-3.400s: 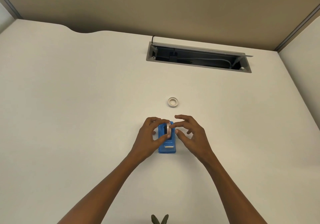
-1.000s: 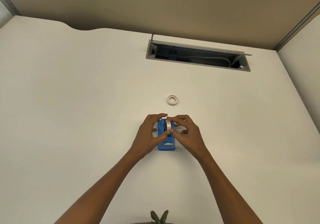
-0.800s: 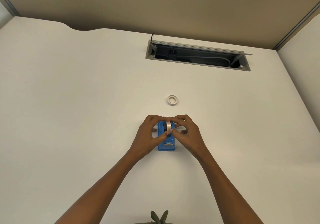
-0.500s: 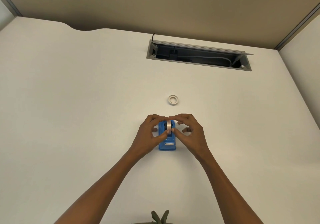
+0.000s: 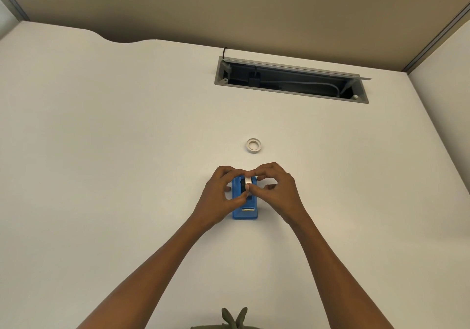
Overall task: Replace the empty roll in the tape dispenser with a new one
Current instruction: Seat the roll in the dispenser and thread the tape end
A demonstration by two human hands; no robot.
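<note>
**Both hands on the new roll**

We pinch the new tape roll (image 5: 248, 181) with our right hand (image 5: 276, 191), fingers curled, seating it in the blue dispenser (image 5: 244, 202). Our left hand (image 5: 220, 196) grips the dispenser's side, thumb against the roll. The empty core (image 5: 253, 146) lies apart on the white desk (image 5: 127, 150).

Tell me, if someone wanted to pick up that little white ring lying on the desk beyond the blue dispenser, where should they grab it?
The white ring lies flat, hole up, with bare desk all around it. Probably best to come straight down from above and pinch across its outer rim, or put one fingertip in the hole and one outside. It looks low, so a sideways approach would offer little to grip.
</note>
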